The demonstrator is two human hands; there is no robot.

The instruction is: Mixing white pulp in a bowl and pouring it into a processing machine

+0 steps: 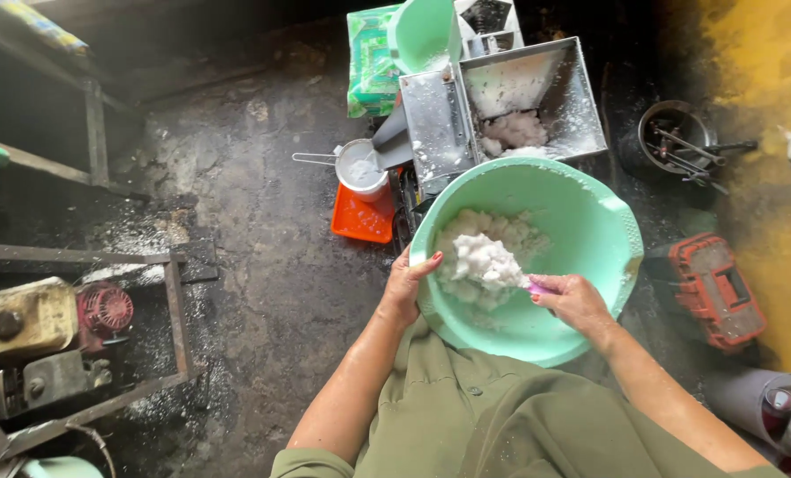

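Hands [493,296] hold green basin [590,221], scooping white mash [484,257].

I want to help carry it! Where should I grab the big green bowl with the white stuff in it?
Probably best to grip the big green bowl by its rim, one hand on each side. The rim is wide and turned out, easy to hook fingers under. The left hand already holds the near-left rim; the right hand is busy scooping the white mash, so come from the free far-right side.

Two green basins: one near [590,230], one far [422,31]. One metal hopper [572,97], one small pot [360,168], one orange tray [360,221], one red toolbox [714,288], two hands: left [404,288], right [572,301].
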